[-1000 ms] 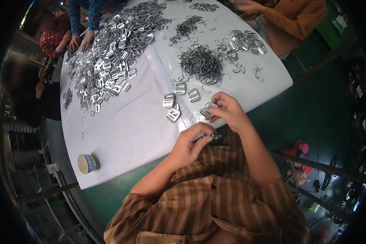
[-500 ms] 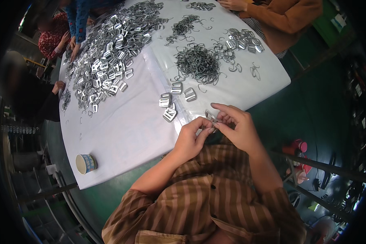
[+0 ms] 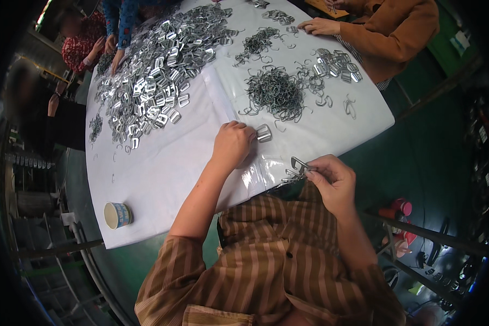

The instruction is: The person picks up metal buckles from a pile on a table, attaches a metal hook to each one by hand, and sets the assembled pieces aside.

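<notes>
My right hand point(image 3: 336, 183), near the table's front edge, pinches a flat metal buckle point(image 3: 298, 164) between thumb and fingers; dark wire-like bits show beside it, too blurred to tell apart. Farther forward and to the left, my left hand point(image 3: 232, 144) rests on the tabletop with its fingers curled down. It covers the spot of the small buckle group, and what lies under the fingers is hidden. One loose slotted buckle point(image 3: 264, 133) shows just right of its fingertips. Beyond that is a heap of thin wire hooks point(image 3: 275, 93).
A large pile of silver buckles point(image 3: 163, 76) spreads over the far left of the white table point(image 3: 163, 174). Smaller heaps of buckles point(image 3: 336, 65) and hooks point(image 3: 261, 41) lie at the far right. A paper cup point(image 3: 117, 215) stands near the left front corner. Co-workers' hands point(image 3: 319, 26) are at the far edges.
My left hand has left my right hand and moved forward onto the small buckle group. My right hand has shifted slightly right and down, keeping the buckle.
</notes>
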`<state>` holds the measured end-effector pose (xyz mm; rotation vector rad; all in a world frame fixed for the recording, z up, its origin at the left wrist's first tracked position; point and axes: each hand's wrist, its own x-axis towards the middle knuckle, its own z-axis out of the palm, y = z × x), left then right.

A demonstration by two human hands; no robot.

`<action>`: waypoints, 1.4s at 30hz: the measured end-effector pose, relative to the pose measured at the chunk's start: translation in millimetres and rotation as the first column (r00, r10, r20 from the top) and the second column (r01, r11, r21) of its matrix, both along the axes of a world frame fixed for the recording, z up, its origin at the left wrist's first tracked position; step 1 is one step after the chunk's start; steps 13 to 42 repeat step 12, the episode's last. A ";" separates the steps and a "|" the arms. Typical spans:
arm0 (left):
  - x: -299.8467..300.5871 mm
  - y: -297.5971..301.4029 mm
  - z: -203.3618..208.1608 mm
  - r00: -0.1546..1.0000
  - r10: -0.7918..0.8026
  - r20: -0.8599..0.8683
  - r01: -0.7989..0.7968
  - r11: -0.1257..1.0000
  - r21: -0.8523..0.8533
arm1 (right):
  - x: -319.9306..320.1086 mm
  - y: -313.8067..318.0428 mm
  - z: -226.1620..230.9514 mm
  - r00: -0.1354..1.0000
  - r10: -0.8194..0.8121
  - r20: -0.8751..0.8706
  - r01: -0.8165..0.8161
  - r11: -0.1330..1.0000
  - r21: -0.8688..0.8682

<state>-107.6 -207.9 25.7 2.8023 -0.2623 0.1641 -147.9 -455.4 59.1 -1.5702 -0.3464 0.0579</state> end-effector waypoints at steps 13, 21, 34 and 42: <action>54.7 20.4 -20.5 0.998 -0.015 0.060 -0.012 0.901 0.434 | 0.5 -8.7 2.9 0.998 -0.065 -0.003 0.065 0.997 -0.037; 54.7 20.4 -20.5 0.998 -0.015 0.060 -0.012 0.901 0.434 | 0.5 -8.7 2.9 0.998 -0.065 -0.003 0.065 0.997 -0.037; 54.7 20.4 -20.5 0.998 -0.015 0.060 -0.012 0.901 0.434 | 0.5 -8.7 2.9 0.998 -0.065 -0.003 0.065 0.997 -0.037; 54.7 20.4 -20.5 0.998 -0.015 0.060 -0.012 0.901 0.434 | 0.5 -8.7 2.9 0.998 -0.065 -0.003 0.065 0.997 -0.037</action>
